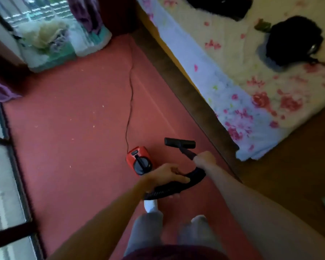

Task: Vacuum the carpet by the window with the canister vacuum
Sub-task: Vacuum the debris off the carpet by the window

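Two bare hands work the black parts of the machine in front of me. The left hand (167, 173) is wrapped round the ribbed, coiled hose (165, 188), thumb on top and fingers curling underneath, with the forearm reaching in from the lower left. The right hand (204, 159) is clenched in a fist round the rigid wand (187, 153) just where the hose joins it, its arm stretched out from the lower right. Past that fist the wand ends in a flat, bar-shaped nozzle (179, 143) lying crosswise over the carpet; I cannot tell whether it touches the pile. The canister vacuum (139, 159), a small rounded red shell with a black round top and handle, sits on the carpet just left of the hands. A thin dark cord (130, 94) snakes away from it toward the far wall. The carpet (73, 119) is a dull red, short-napped sheet dotted with pale crumbs (93, 126). It runs between the window (4, 166) on the left and a low mattress (251, 81) in a floral sheet on the right. A purple curtain (84, 14) hangs at the far end.
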`<action>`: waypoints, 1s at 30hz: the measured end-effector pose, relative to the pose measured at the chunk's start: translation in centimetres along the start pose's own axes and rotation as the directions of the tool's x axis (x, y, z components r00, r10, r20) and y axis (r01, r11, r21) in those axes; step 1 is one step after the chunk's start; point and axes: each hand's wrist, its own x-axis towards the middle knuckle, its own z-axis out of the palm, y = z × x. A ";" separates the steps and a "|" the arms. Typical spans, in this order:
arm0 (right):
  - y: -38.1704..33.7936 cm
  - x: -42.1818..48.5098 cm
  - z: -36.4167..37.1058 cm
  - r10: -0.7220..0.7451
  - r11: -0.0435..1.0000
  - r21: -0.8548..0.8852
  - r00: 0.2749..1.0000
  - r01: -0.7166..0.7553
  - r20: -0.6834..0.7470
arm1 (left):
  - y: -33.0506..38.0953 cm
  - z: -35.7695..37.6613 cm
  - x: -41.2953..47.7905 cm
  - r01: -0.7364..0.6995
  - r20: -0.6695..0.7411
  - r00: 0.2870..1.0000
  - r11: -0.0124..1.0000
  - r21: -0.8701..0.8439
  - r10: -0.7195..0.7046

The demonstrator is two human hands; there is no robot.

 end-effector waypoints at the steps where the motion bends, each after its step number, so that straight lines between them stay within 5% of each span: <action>1: 0.4 -0.3 -0.1 0.041 0.998 0.056 0.999 -0.041 -0.012 | 0.3 -0.2 0.2 0.010 0.035 0.999 1.000 0.006 -0.010; 7: 5.7 -2.4 -0.3 0.273 0.869 0.432 0.962 -0.242 -0.011 | 2.0 0.8 2.0 0.121 0.322 0.937 0.990 0.074 -0.139; 14: 14.3 -7.5 3.5 0.534 0.545 0.757 0.845 -0.360 0.018 | 1.0 5.8 2.1 0.070 0.509 0.820 0.928 0.366 -0.262; 22: 19.5 -17.7 12.8 0.715 0.026 0.986 0.692 -0.164 0.096 | -3.2 9.0 -3.4 -0.216 0.649 0.710 0.793 0.569 -0.273; 30: 17.4 -25.6 23.9 0.828 -0.379 0.925 0.452 0.012 0.333 | -8.8 7.6 -6.2 -0.380 0.736 0.492 0.647 0.662 -0.464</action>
